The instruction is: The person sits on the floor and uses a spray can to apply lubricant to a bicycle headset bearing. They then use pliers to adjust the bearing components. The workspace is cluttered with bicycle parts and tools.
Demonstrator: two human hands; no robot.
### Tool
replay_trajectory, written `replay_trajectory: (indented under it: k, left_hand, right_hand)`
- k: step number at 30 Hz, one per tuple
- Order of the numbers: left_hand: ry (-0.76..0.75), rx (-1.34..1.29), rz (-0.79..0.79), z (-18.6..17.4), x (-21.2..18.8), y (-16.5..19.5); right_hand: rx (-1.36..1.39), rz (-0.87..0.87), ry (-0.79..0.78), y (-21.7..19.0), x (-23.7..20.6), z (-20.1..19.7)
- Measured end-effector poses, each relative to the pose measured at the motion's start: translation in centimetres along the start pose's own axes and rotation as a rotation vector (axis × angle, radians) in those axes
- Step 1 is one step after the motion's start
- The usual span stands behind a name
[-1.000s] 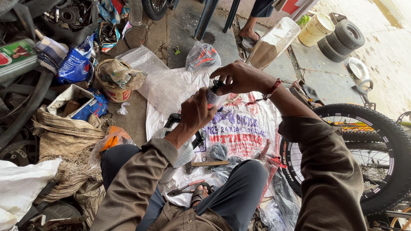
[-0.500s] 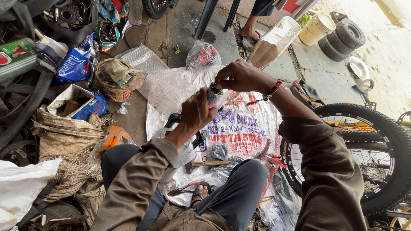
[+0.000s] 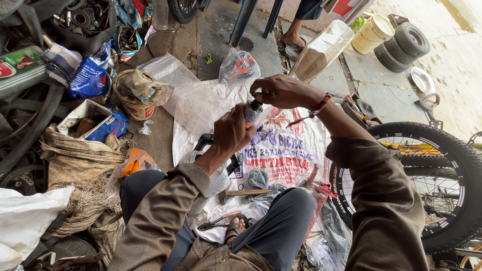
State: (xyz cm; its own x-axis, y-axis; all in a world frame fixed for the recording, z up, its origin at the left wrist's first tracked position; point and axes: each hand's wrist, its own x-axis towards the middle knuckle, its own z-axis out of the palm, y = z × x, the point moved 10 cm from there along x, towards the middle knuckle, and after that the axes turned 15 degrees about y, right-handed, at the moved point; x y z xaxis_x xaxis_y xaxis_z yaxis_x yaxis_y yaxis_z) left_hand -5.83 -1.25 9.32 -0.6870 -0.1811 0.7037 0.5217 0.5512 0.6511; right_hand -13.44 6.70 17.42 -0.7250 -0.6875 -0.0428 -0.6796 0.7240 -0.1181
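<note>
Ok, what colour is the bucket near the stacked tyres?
Cream-yellow; the bucket shows in the head view, top right.

1. We sit on a grey concrete floor (image 3: pixel 361 85) in daylight.
2. A bicycle wheel (image 3: pixel 442 165) stands right of the printed white sack (image 3: pixel 286 150).
3. Beyond the sack we see chair legs (image 3: pixel 246 20), stacked small tyres (image 3: pixel 401 45) and a cream bucket (image 3: pixel 372 33).
</note>
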Motion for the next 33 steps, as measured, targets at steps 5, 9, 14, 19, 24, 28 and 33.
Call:
replay_trajectory:
  k: [5,9,14,19,24,28,33]
  left_hand:
    - [-0.001,0.013,0.015,0.2,-0.2,-0.1]
    - [-0.003,0.033,0.012,0.5,-0.3,-0.3]
    - [0.009,0.035,0.019,0.4,-0.3,-0.1]
    - [0.011,0.026,0.026,0.3,-0.2,-0.1]
    - [-0.001,0.019,0.011,0.4,-0.2,-0.3]
    - [0.001,0.025,0.008,0.3,-0.3,-0.3]
    - [-0.004,0.017,0.001,0.4,-0.3,-0.3]
  right_hand:
    - [0.187,-0.140,0.057,-1.7,-0.8,-1.2]
    - [0.275,-0.200,0.065,-2.9,-1.6,-1.8]
    - [0.317,-0.363,0.152,-4.7,-2.0,-3.4]
    - [0.355,-0.237,0.111,-3.6,-1.6,-2.7]
    - [0.279,-0.208,0.195,-3.0,-0.9,-2.9]
    - [0.117,-0.061,0.019,-1.1,-1.0,-0.5]
    - [0.215,-0.237,0.101,-2.5,-1.4,-1.1]
